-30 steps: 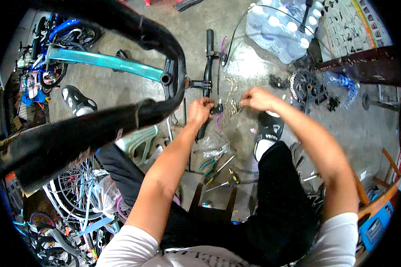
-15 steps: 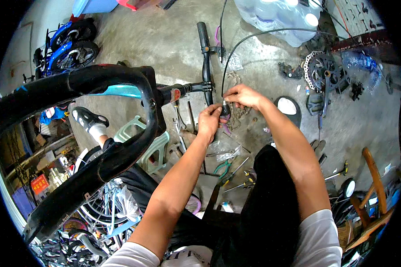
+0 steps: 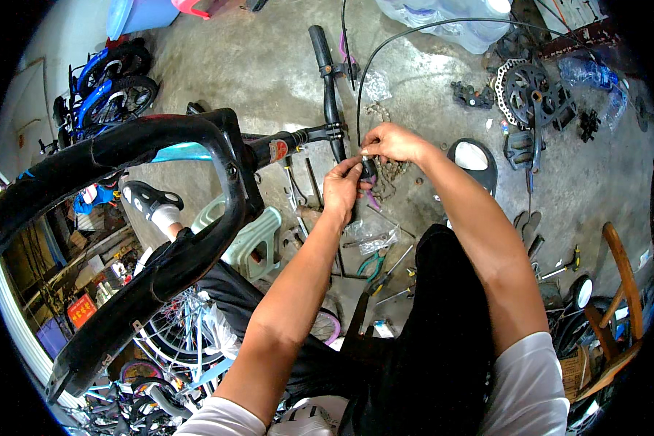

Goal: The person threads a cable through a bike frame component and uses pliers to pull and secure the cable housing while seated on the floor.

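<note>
The thin black brake cable arcs from the top of the view down to the black straight bicycle handlebar, where its end meets both hands. The right hand pinches the small silvery cable end; the left hand is closed around the bar's end beneath it. Held only by fingertips, the end could slip and spring away, I judge.

One head-worn fisheye view looks steeply down from above the seated person's shoulders, facing forward over both forearms toward the concrete floor. It sits close: the left hand and right hand meet near the picture's centre at the handlebar. Straight edges bow toward the dark round rim.
</note>
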Tool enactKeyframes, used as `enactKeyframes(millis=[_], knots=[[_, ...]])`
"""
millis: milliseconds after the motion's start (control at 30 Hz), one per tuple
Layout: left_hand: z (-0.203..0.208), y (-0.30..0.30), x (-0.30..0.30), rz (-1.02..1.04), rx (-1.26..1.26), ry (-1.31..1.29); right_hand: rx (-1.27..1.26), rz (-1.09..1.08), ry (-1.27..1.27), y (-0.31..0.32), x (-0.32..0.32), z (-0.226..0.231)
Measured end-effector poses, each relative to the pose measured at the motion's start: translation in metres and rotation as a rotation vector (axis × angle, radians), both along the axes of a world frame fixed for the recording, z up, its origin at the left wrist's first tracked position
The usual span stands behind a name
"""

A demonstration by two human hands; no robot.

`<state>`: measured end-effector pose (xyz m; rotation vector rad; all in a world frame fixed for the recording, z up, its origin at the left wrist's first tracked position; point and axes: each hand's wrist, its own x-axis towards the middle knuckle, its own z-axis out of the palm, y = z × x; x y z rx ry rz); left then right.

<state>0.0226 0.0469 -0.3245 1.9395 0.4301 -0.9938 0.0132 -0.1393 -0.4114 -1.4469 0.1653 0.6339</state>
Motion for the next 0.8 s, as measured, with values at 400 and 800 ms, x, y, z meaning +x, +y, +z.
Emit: enactKeyframes(millis=[400, 800], knots=[[0.0, -0.007, -0.003, 0.033, 0.006, -0.051, -0.116, -0.019, -0.09, 0.0, -0.002, -0.003], [-0.014, -0.016, -0.005, 0.105, 0.067, -0.153, 0.006, -0.004, -0.031, -0.004, 0.003, -0.002]])
